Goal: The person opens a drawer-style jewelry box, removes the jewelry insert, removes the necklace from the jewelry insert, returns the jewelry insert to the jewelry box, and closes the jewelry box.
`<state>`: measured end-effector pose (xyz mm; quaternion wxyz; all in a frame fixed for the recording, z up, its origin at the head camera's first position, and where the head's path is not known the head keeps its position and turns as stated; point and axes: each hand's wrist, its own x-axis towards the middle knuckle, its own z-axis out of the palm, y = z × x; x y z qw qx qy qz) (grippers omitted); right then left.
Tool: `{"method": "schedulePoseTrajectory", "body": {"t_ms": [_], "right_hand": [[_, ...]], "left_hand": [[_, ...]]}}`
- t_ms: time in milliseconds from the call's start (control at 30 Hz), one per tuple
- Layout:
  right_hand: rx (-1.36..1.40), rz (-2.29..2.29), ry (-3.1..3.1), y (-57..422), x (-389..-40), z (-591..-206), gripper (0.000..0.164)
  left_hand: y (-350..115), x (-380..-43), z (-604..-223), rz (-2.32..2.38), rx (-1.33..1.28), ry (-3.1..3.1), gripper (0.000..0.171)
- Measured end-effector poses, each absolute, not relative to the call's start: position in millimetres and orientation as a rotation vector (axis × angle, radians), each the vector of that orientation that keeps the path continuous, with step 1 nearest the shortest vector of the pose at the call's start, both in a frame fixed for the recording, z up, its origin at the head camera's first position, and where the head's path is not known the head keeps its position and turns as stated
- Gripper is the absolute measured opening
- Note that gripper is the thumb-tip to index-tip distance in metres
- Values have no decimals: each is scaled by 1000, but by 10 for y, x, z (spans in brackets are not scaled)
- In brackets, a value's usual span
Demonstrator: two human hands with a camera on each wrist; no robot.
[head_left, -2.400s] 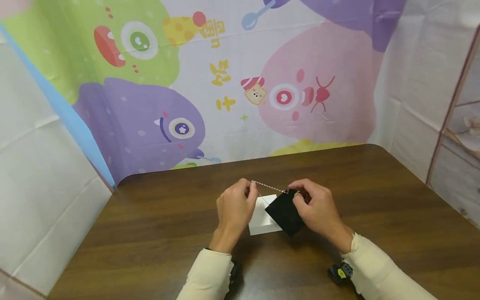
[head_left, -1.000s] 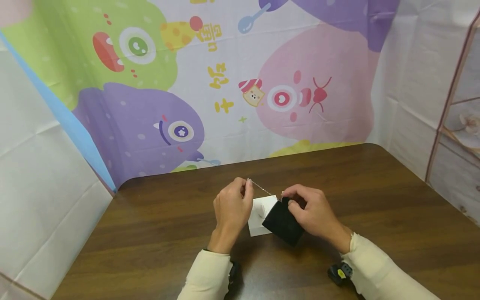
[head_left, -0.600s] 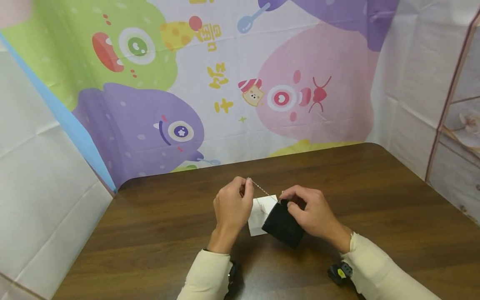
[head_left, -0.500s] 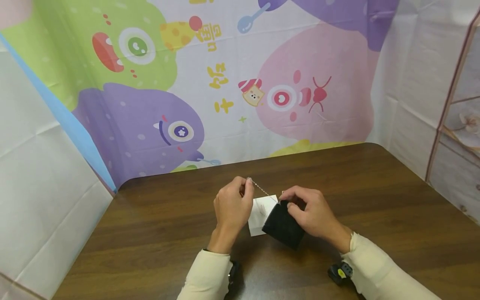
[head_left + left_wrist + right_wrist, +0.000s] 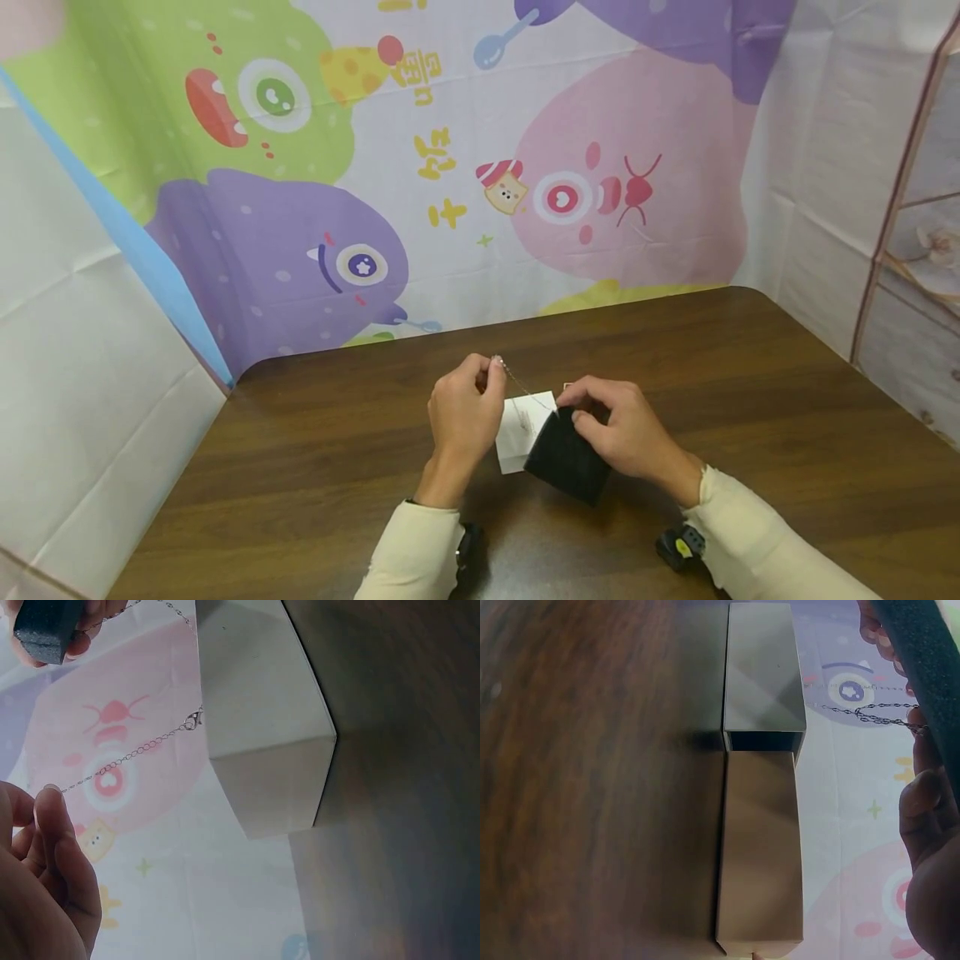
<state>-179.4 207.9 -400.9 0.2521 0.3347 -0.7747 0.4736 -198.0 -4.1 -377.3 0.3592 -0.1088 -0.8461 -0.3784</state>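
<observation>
Evidently the left hand (image 5: 465, 410) pinched a thin chain (image 5: 137, 752) between thumb and fingers — its line sloped down rightward, past the white box (image 5: 512, 442) on the table (image 5: 300, 467), to the upper corner of a tilted black pad (image 5: 568, 458). The right hand (image 5: 630, 427), nearer that corner, held the pad, thumb and bent fingers pinching its edge.

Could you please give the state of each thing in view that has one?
Left hand: pinching the chain
Right hand: gripping the black pad
Chain: lifted off the table
Black pad: lifted, tilted
Clasp: fastened or not, unclear
White box: open at one end
Tan box: lying at that end
</observation>
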Motion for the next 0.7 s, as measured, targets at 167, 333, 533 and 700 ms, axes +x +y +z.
{"method": "schedulePoseTrajectory", "body": {"t_ms": [167, 333, 533, 700], "right_hand": [[914, 1299, -2103, 2079, -1797, -4011, 34], [903, 1323, -2099, 2083, -1798, -4010, 34], [866, 1333, -2106, 2087, -1791, -4013, 33], [837, 1326, -2106, 2084, -1792, -4006, 33]], "left_hand": [[-49, -1982, -3780, -983, -274, -2194, 25], [-50, -1987, -3786, -988, -276, -2190, 25], [-50, -1988, -3787, -1004, -275, -2177, 25], [-47, -1993, -3789, -1029, -285, -2141, 25]]}}
